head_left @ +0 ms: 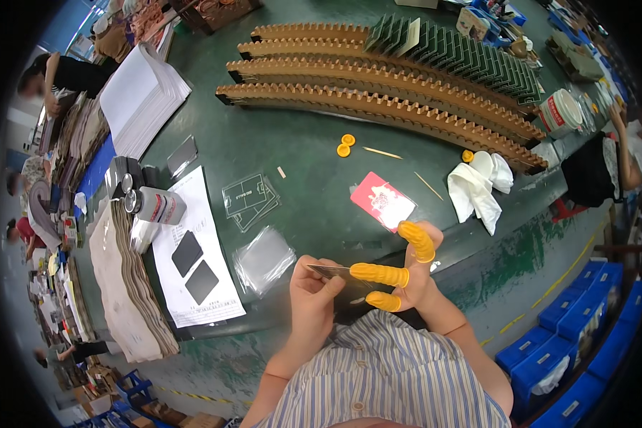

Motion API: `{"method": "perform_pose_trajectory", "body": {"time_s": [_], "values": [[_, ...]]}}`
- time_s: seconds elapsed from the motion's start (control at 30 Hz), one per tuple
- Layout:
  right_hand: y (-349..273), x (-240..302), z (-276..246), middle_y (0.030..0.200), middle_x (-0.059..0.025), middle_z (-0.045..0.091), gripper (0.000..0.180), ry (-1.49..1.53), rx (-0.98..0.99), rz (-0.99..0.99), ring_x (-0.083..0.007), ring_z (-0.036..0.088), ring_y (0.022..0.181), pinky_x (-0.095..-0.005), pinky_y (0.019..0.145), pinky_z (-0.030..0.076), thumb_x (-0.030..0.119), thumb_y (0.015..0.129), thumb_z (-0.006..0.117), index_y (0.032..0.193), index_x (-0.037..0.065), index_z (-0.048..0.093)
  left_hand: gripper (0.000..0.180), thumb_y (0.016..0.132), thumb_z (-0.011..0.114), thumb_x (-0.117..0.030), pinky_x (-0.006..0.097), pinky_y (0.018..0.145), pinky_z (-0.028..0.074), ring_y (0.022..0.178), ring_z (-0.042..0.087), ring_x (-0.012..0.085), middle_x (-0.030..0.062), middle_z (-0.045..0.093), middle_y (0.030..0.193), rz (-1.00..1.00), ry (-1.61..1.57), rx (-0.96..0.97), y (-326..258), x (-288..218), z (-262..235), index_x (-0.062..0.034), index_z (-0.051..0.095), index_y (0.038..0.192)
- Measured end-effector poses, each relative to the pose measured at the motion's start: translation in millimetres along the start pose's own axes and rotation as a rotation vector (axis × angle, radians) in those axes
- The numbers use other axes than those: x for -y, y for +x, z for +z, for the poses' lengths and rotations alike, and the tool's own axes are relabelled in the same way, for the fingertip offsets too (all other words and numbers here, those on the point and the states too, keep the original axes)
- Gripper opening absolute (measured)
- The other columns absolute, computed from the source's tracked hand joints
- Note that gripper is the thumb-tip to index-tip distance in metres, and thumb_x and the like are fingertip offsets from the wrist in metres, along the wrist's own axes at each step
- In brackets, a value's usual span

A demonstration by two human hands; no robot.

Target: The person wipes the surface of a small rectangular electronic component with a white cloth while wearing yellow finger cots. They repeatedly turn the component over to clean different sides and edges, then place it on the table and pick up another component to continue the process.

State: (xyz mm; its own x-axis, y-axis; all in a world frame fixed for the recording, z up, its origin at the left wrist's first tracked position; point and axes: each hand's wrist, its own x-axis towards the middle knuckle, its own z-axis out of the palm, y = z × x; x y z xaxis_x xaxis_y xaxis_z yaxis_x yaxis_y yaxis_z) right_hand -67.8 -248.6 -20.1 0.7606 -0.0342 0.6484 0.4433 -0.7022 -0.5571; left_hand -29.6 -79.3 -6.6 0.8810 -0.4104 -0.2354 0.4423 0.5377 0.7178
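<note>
My left hand [315, 294] pinches a thin, dark, flat card [328, 270] between thumb and fingers, just beyond my striped shirt. Yellow rubber finger cots cover three fingers of my right hand [404, 274]. One covered fingertip meets the card's right end, while the other covered fingers are spread away from it. Beyond the hands lies a red and white printed card or packet [383, 202]. Left of my left hand is a stack of clear sheets [265, 261]. Behind that stack, a few transparent plates with white line drawings [250, 200] overlap on the green table.
Brown slotted racks [378, 107] cross the far table, one holding green plates [464, 57]. A white cloth [474, 192] lies right, near pointed wooden sticks [382, 153] and rolled yellow finger cots [344, 150]. Left are paper [225, 303], dark plates [202, 282] and bottles [160, 207]. Blue bins [549, 357] stand right.
</note>
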Motion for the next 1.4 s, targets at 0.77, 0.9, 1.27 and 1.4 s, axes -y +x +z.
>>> {"method": "perform_pose_trajectory", "body": {"time_s": [0.77,0.9,1.27,1.4], "values": [[3.0,4.6,2.6,0.114,-0.0074,0.049,0.035,0.109,-0.159,0.037,-0.0264,0.035,0.099,-0.0398,0.081,0.030,0.048,0.068,0.063,0.094,0.027,0.070,0.019,0.083,0.058,-0.002,0.023,0.077,0.038,0.082,0.051,0.0085,-0.0012,0.053,0.088,-0.234,-0.201,0.023,1.1,-0.1,1.2,-0.0101,0.047,0.097],[2.1,5.9,1.9,0.115,-0.0074,0.049,0.035,0.104,-0.167,0.042,-0.0263,0.035,0.099,-0.0397,0.081,0.029,0.048,0.068,0.063,0.094,0.026,0.070,0.019,0.084,0.058,-0.004,0.023,0.075,0.041,0.080,0.053,0.0098,-0.0004,0.055,0.085,-0.245,-0.231,0.004,0.7,-0.5,3.8,-0.0102,0.046,0.098],[6.1,8.4,1.9,0.113,-0.0068,0.051,0.033,0.080,-0.133,0.043,-0.0261,0.036,0.100,-0.0401,0.083,0.028,0.046,0.067,0.065,0.092,0.024,0.070,0.024,0.083,0.059,-0.005,0.023,0.075,0.044,0.084,0.057,0.0098,0.0001,0.058,0.087,-0.253,-0.176,0.007,0.4,-4.5,12.0,-0.0108,0.047,0.103],[5.1,7.4,1.0,0.112,-0.0064,0.053,0.033,0.080,-0.168,0.026,-0.0260,0.036,0.100,-0.0403,0.080,0.030,0.046,0.066,0.065,0.091,0.025,0.070,0.024,0.084,0.058,-0.005,0.023,0.076,0.044,0.084,0.057,0.0096,-0.0002,0.058,0.090,-0.246,-0.231,0.005,1.2,-1.7,8.9,-0.0115,0.047,0.103]]}}
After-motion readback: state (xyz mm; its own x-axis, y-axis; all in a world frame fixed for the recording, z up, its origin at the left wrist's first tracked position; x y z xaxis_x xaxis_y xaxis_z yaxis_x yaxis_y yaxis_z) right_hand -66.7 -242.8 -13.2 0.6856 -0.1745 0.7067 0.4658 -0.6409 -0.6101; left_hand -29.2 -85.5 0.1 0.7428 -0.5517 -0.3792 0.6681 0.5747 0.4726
